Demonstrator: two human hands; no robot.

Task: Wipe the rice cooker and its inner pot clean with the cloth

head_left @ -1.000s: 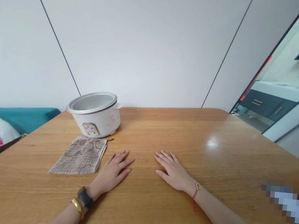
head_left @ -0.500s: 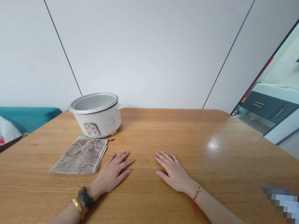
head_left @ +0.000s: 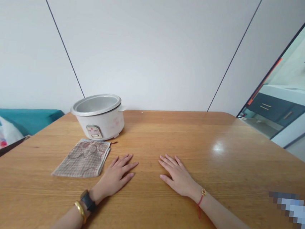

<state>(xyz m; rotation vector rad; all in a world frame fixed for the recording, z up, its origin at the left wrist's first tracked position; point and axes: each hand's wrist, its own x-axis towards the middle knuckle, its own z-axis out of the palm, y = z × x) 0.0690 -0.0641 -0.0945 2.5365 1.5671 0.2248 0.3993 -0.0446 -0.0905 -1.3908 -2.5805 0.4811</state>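
Observation:
My left hand (head_left: 116,176) lies flat on the wooden table (head_left: 143,207), fingers spread, holding nothing. Just left of it is a folded checked cloth (head_left: 83,160) with a reddish pattern. Behind the cloth stands a white rice cooker (head_left: 102,120) without a lid; its grey inside shows, though the bottom is out of sight. A switch panel is on its front. My right hand (head_left: 177,176) also rests palm down on the table, apart from the left one, with its fingers stretched out and nothing in them.
A pale panelled wall (head_left: 158,50) rises behind the table. At the left, a teal sofa (head_left: 33,121) carries a white plastic bag (head_left: 7,133). On the right, a doorway shows a sink cabinet (head_left: 271,108). A pixelated patch covers something at the right table side.

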